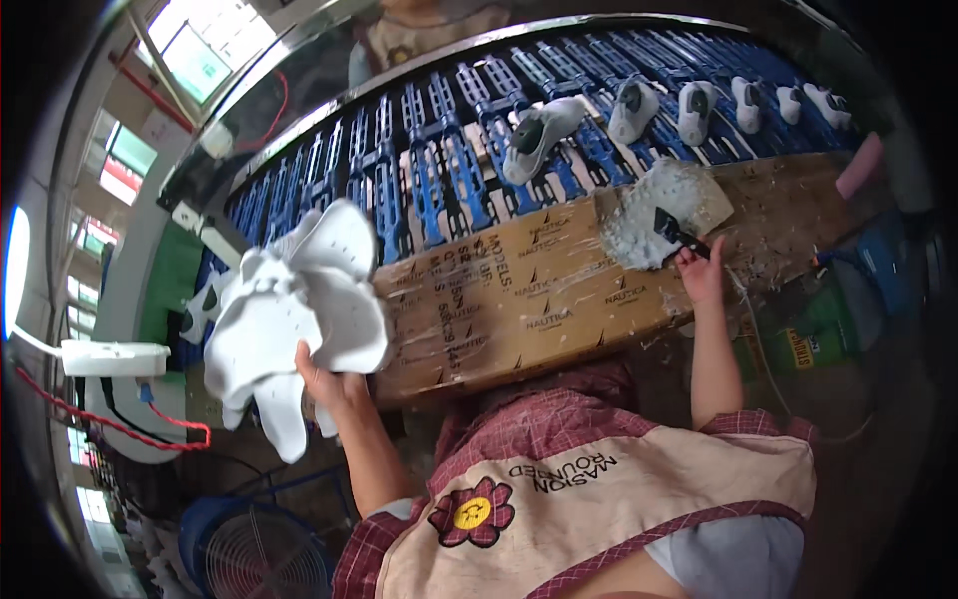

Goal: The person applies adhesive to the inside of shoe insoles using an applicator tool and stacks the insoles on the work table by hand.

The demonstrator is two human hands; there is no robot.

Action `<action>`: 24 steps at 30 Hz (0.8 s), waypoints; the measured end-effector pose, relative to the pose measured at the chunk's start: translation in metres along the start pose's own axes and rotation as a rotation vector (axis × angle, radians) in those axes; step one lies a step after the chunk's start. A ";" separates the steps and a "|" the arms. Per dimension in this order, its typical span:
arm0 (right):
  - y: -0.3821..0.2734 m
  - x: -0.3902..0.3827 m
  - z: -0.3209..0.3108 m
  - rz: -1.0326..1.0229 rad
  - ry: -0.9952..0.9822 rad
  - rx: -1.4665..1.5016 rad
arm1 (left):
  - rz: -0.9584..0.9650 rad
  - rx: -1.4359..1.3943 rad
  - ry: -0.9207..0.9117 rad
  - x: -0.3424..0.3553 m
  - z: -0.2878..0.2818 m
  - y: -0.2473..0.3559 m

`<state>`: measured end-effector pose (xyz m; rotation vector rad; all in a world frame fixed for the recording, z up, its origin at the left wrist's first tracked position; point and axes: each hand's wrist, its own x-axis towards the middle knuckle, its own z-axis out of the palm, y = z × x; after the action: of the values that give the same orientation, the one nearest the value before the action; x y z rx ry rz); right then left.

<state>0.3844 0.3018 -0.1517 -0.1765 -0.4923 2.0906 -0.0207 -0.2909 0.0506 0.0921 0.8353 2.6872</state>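
Observation:
My left hand (337,387) grips a large white piece (344,314) with rounded, petal-like lobes and small holes, holding it up at the left of the bench. The thumb lies over its lower edge and the other fingers are partly hidden. At the right, my right hand (701,272) is closed around a small black brush-like tool (671,228). The tool's head lies over a heap of pale grey, crumbly or pasty material (639,215), which sits on a flat piece of cardboard (711,196).
Cardboard (559,290) covers the bench before me. Beyond it, blue slotted racks (429,170) carry several white and dark shoes (542,140). A fan (261,554) stands low left, near a white power box (115,358) with cords. A blue tool (883,270) sits at right.

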 end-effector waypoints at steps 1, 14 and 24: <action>-0.004 -0.004 -0.001 0.016 0.020 -0.017 | 0.059 0.011 0.043 -0.002 0.003 -0.002; 0.025 0.015 0.000 0.088 -0.019 -0.103 | 0.148 0.133 0.611 0.095 -0.138 -0.100; 0.035 0.019 0.005 0.197 -0.039 -0.158 | 0.245 0.048 0.640 0.103 -0.133 -0.084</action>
<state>0.3454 0.3000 -0.1603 -0.2863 -0.6882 2.2506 -0.1145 -0.2644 -0.1095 -0.7346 1.1218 2.9570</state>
